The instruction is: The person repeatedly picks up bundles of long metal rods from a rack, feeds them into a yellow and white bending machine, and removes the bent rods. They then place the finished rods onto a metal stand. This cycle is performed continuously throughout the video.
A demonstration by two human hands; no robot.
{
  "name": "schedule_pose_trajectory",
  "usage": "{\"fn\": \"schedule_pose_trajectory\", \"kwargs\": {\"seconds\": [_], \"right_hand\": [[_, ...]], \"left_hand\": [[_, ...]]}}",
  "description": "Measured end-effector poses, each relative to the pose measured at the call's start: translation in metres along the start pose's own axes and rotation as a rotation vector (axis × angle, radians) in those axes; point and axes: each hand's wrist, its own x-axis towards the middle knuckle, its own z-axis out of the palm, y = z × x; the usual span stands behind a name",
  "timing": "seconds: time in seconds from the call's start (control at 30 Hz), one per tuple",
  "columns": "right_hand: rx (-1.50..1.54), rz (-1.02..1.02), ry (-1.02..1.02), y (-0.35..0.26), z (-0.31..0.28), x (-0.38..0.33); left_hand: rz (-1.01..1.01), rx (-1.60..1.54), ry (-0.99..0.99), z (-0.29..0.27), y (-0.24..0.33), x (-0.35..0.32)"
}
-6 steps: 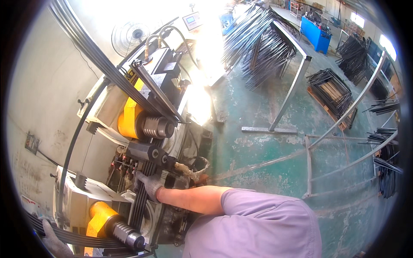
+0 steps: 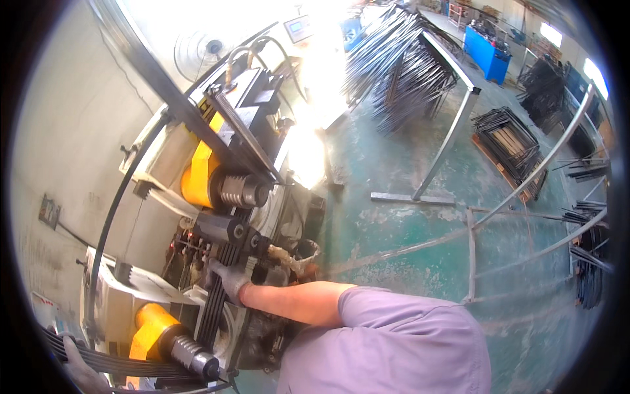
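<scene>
A bundle of several thin dark metal bars [image 2: 211, 314] runs through a bending machine with two yellow arms [image 2: 200, 174] and ridged round dies [image 2: 244, 191]. My right hand [image 2: 231, 281], in a grey glove, is closed over the middle stretch of the bundle, just below a dark clamp block [image 2: 220, 228]. At the lower left, my gloved left hand [image 2: 80, 369] holds the end stretch that curves away from the lower die [image 2: 195, 358]; part of that hand is cut off by the rim. The upper stretch [image 2: 167, 92] slants to the upper left, smeared by motion.
A wall with a fan [image 2: 211, 49] stands behind the machine, and a black hose [image 2: 111, 230] arches in front of it. To the right are a metal stand [image 2: 446, 144], a heap of dark bars [image 2: 400, 72], stacked frames on a pallet [image 2: 506, 141] and a blue cabinet [image 2: 487, 56].
The upper stretch of the bars has swung to the right at its far end and is now blurred. Both hands keep their places on the bars. The view has shifted slightly.
</scene>
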Motion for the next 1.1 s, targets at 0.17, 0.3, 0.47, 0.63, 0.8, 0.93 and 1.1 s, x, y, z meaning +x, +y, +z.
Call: {"fn": "schedule_pose_trajectory", "kwargs": {"seconds": [0.17, 0.3, 0.47, 0.63, 0.8, 0.93, 1.1], "right_hand": [[0.087, 0.132, -0.081, 0.002, -0.006, 0.001], [0.166, 0.227, -0.114, 0.004, -0.022, 0.006], [0.195, 0.324, -0.144, 0.006, -0.025, 0.003], [0.218, 0.373, -0.152, 0.007, -0.03, 0.01], [0.259, 0.406, -0.173, 0.003, -0.026, 0.006], [0.356, 0.449, -0.221, 0.011, -0.029, 0.01], [0.262, 0.459, -0.204, 0.002, -0.029, 0.006]], "left_hand": [[-0.418, -0.553, -0.078, -0.011, -0.057, 0.009], [-0.328, -0.472, -0.215, -0.018, -0.035, -0.005], [-0.19, -0.224, -0.319, -0.03, -0.046, 0.002], [-0.145, -0.25, -0.379, -0.018, -0.032, -0.004], [-0.237, -0.366, -0.307, -0.022, -0.001, -0.015], [-0.331, -0.404, -0.343, -0.028, 0.011, -0.018], [-0.255, -0.41, -0.395, -0.031, -0.009, -0.011]]}}
